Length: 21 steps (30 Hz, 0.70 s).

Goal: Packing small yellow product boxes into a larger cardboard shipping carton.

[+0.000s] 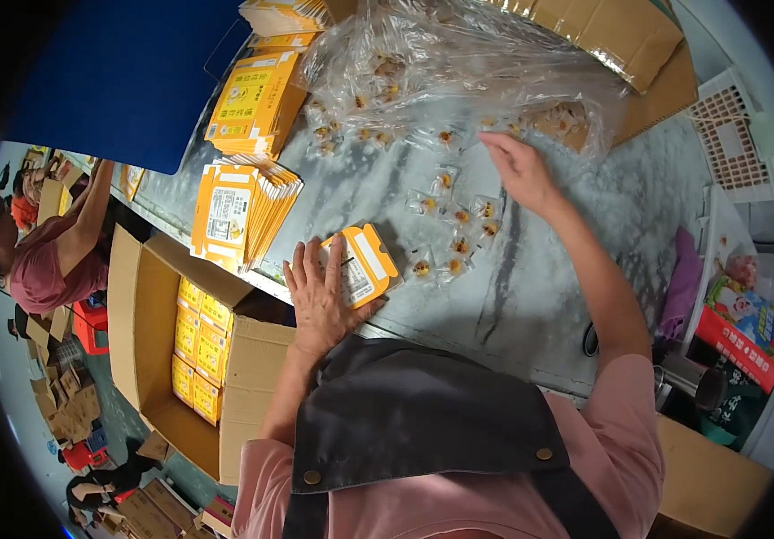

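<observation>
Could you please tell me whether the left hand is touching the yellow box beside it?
Touching. The head view shows it: the left hand overlaps the left side of the yellow box, with the forefinger lying on it.

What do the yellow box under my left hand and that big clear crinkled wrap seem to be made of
The yellow box looks like thin, smooth printed card, judging by its creased edges. The wrap seems glossy plastic film, being wrinkled and see-through; which plastic, I can't tell.
</observation>
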Motion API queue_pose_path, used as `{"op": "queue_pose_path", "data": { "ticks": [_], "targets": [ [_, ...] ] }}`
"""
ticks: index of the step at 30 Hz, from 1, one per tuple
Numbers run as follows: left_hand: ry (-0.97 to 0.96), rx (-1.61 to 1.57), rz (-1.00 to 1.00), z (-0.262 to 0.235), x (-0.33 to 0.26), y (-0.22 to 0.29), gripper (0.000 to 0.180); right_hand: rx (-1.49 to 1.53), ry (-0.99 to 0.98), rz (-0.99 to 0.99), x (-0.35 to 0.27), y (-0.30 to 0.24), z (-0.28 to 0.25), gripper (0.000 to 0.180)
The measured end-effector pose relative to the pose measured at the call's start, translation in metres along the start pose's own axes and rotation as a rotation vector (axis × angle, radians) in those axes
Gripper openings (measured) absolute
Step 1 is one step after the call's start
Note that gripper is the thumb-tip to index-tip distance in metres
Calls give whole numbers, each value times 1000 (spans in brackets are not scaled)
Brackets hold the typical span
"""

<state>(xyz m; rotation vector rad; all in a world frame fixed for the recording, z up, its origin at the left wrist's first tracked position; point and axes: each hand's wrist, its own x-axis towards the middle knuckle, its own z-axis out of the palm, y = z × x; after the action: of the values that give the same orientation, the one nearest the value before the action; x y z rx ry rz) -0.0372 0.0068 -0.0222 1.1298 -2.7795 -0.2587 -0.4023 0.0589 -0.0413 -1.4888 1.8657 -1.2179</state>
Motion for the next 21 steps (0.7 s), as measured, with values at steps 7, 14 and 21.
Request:
{"op": "queue_pose_path", "data": {
  "ticks": [7,14,21],
  "targets": [
    [11,-16,28,1,1,2,112,-410,-121,-293,28,13,56,29],
    [3,-48,5,1,-2,0,110,-220,-277,-263,-42,7,13,24],
    [32,-64,30,5,-1,-3,108,-26,40,153,-93,-5,-39,39]
  ]
}}
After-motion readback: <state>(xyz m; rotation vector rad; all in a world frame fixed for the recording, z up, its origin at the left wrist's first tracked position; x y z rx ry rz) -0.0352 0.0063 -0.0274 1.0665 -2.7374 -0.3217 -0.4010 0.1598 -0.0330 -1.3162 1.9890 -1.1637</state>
